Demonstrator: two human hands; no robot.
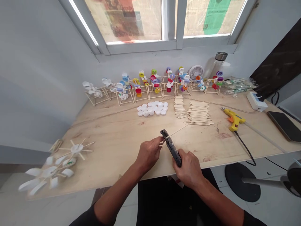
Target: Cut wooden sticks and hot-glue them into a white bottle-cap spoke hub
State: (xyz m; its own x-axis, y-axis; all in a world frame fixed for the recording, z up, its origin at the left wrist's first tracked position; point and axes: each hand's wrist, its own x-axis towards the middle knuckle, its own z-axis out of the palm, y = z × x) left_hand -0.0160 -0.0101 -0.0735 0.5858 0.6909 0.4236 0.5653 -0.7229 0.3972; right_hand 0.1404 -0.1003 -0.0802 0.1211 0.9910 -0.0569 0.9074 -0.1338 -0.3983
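My left hand (148, 153) is closed with its fingertips pinched on a thin wooden stick (178, 130), which runs up to the right over the table. A pair of black pliers (173, 148) is gripped by the handles in my right hand (190, 169). The pliers' head lies across the stick just beside my left fingertips; whether the jaws bite into it I cannot tell. Beyond my hands lie a bundle of longer sticks (199, 113), a stack of shorter sticks (179, 107) and a cluster of white bottle caps (152, 108).
Small stick frames with colourful cap wheels (155, 83) line the wall. Wheel-like stick-and-cap pieces (77, 148) lie at the left. A yellow glue gun (234, 119), its cord over the front edge, a phone (285, 126), a power strip (256, 101) and a bottle (216, 66) are at the right.
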